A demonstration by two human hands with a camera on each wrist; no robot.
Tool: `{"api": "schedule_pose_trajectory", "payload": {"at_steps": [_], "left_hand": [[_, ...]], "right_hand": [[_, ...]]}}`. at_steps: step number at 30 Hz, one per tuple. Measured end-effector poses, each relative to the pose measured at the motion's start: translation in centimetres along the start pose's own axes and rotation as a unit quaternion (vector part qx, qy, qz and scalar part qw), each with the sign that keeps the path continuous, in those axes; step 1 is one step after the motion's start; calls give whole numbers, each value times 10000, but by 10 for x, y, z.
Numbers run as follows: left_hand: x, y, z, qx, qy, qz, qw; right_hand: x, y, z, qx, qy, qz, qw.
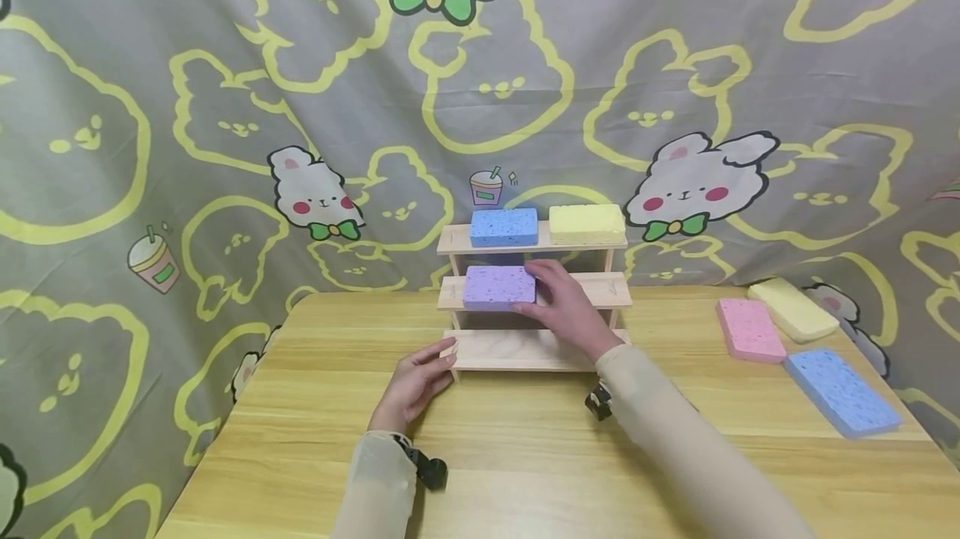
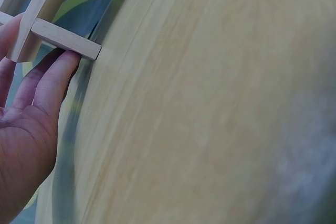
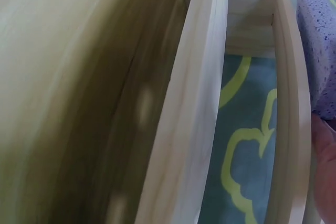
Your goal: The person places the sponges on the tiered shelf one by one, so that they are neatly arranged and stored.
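Note:
A three-tier wooden shelf rack (image 1: 517, 351) stands at the table's back edge. On its middle tier is a purple sponge (image 1: 497, 287), toward the left end. My right hand (image 1: 566, 306) pinches that sponge by its right end, thumb at the front and fingers at the back. In the right wrist view, the purple sponge (image 3: 317, 51) shows beside the boards, with only part of the hand (image 3: 326, 166) visible. My left hand (image 2: 31, 124) grips the left end of the bottom tier, thumb against the board and fingers by the leg.
A blue sponge (image 1: 504, 227) and a yellow sponge (image 1: 587, 224) sit side by side on the top tier. At the table's right lie a pink sponge (image 1: 752, 330), another yellow sponge (image 1: 793, 308) and another blue sponge (image 1: 843, 391). Patterned cloth (image 1: 510, 122) hangs behind.

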State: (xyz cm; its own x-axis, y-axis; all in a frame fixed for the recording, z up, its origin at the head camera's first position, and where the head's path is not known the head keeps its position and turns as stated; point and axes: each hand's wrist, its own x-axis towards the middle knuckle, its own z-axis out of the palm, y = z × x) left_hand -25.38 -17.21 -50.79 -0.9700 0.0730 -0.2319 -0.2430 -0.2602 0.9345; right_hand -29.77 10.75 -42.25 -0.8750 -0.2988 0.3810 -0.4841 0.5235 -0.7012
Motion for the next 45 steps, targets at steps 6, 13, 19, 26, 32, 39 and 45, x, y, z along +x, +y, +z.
{"api": "schedule_pose_trajectory", "payload": {"at_steps": [6,13,19,26,32,39,45], "left_hand": [[-1,-3,2,13,-34,-17,10000],[-1,-5,-1,122,-89,23,9999],[0,-4,1,123,-104,-26,9999],[0,-2,1,48,-55,-50,10000],[0,-1,1,35,11,-141,9999],[2,2,2,6,-18,-114,9999],[1,2,-1,37,-45,-135,9999]], "right_hand": [[1,4,2,-168,-155,100,9997],[-6,8,-5,66,-252,254,9993],[-18,11,-20,98,-80,200,9997],[-28,12,-30,135,29,-51,9999],[-38,11,-42,180,-24,-22,9998],[-48,10,-59,-19,-62,74,10000],[-60,13,-69,-138,-45,152,9998]]}}
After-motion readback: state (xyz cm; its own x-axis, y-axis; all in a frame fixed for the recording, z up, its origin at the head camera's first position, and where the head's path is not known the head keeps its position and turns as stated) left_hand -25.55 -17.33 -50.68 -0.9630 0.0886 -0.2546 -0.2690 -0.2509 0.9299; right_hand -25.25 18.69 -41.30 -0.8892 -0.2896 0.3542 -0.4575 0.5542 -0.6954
